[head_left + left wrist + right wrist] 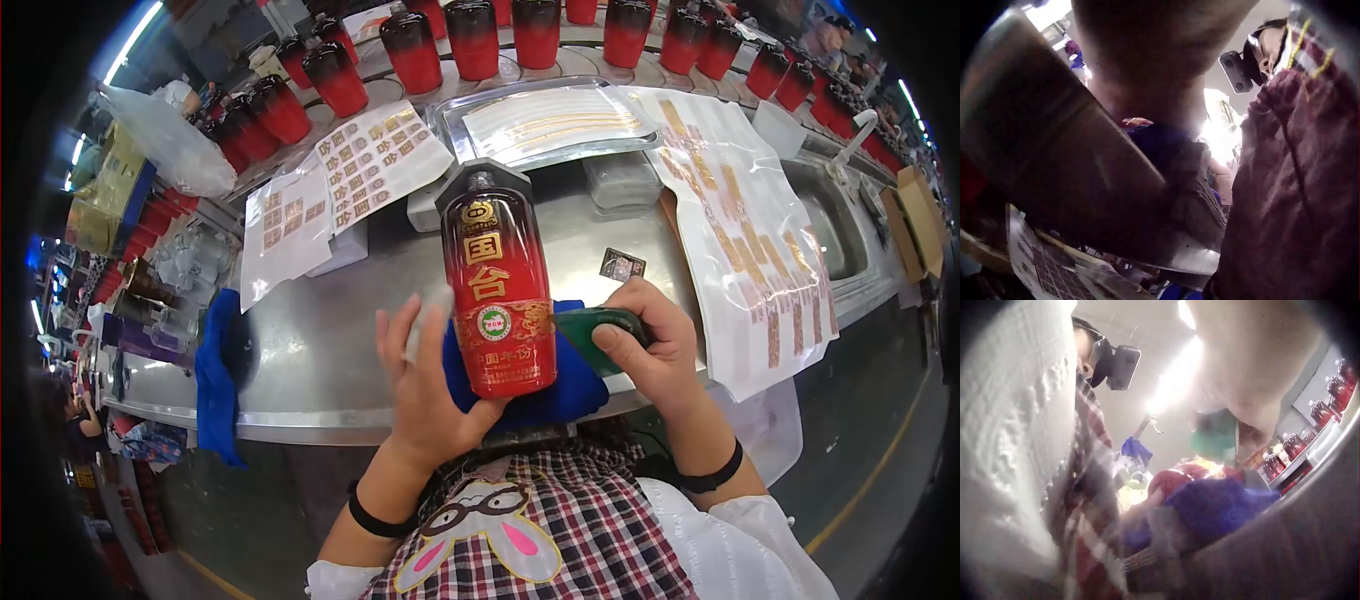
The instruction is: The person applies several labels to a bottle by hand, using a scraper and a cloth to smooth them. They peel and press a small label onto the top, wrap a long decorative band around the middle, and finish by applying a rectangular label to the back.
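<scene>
A red bottle (490, 270) fading to black at the neck, with gold characters, lies tilted over a blue cloth (585, 385). Around its lower part runs a red and gold label (530, 322) bearing a round green-and-white emblem. My left hand (425, 405) is at the bottle's left side, fingers extended and the thumb by its base. Between thumb and fingers, my right hand (655, 345) pinches a green scraper (603, 338), its edge right at the label's right side. A dark angular piece (455, 188) sits behind the bottle's neck. Both wrist views are dim or blurred around the hands.
Sticker sheets lie left (285, 225) and right (745, 240) on the metal table (310, 370). A tray (550, 120) holds gold strips. A small dark card (622, 264) lies right of the bottle. Several red bottles (475, 40) line the conveyor behind; a sink (835, 230) is far right.
</scene>
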`<action>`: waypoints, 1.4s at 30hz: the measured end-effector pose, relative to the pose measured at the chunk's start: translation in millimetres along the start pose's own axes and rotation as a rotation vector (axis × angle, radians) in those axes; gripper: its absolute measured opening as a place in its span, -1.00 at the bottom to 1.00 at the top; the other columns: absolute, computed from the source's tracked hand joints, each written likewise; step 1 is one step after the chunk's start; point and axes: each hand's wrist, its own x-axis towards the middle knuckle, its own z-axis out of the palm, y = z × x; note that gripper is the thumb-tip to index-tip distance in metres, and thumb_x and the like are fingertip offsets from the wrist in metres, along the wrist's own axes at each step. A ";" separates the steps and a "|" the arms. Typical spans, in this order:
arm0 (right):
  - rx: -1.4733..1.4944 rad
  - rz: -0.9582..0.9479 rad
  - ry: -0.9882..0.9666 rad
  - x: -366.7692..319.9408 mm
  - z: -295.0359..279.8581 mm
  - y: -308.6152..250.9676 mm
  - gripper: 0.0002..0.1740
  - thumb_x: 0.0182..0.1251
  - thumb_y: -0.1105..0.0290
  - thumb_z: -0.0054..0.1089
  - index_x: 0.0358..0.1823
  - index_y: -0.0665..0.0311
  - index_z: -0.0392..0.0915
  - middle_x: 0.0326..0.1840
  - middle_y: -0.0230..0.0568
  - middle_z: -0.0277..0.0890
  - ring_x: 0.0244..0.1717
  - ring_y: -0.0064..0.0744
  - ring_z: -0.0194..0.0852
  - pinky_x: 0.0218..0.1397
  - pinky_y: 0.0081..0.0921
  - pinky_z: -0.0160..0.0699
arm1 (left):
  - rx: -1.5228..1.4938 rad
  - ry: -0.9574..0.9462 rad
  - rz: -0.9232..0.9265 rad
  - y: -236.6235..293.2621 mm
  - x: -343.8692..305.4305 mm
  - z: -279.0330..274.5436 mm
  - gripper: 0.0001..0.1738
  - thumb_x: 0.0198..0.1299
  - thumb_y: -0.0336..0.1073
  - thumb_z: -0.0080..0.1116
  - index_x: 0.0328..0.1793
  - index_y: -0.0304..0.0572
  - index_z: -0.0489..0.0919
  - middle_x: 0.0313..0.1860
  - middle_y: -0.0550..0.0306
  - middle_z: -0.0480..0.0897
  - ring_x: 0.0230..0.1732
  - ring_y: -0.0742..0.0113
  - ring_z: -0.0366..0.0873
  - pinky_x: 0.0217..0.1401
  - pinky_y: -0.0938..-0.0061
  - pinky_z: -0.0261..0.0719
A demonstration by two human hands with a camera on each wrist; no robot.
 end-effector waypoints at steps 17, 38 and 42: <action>0.133 0.286 0.062 -4.6 13.9 6.6 -0.79 0.36 0.35 0.34 -0.17 0.36 0.59 -0.37 -0.38 0.60 -0.36 -0.70 0.47 -0.29 -0.67 0.47 | 0.313 -0.137 0.420 7.5 1.4 -14.6 -0.53 0.20 -0.02 0.26 0.23 0.10 0.60 0.21 0.28 0.64 0.42 0.10 0.25 0.61 -0.28 -0.39; -0.395 -0.254 -0.011 23.6 20.7 -28.5 -0.71 0.11 0.46 0.43 -0.11 0.24 0.62 -0.40 -0.26 0.46 -0.41 -0.31 0.47 -0.34 -0.38 0.43 | 0.003 -0.007 -0.101 -6.0 -12.7 3.5 -0.13 0.06 0.06 0.38 0.40 -0.32 0.36 0.43 -0.09 0.38 0.41 -0.15 0.24 0.56 -0.27 -0.22; -0.420 -0.502 -0.251 32.4 25.3 -44.6 -0.58 -0.11 0.49 0.47 -0.12 0.20 0.63 -0.39 -0.29 0.40 -0.37 -0.24 0.42 -0.28 -0.28 0.34 | 0.130 -0.086 -0.052 -2.5 -1.6 -9.5 0.03 0.02 0.17 0.39 0.47 -0.39 0.29 0.33 -0.10 0.47 0.40 -0.12 0.25 0.55 -0.26 -0.25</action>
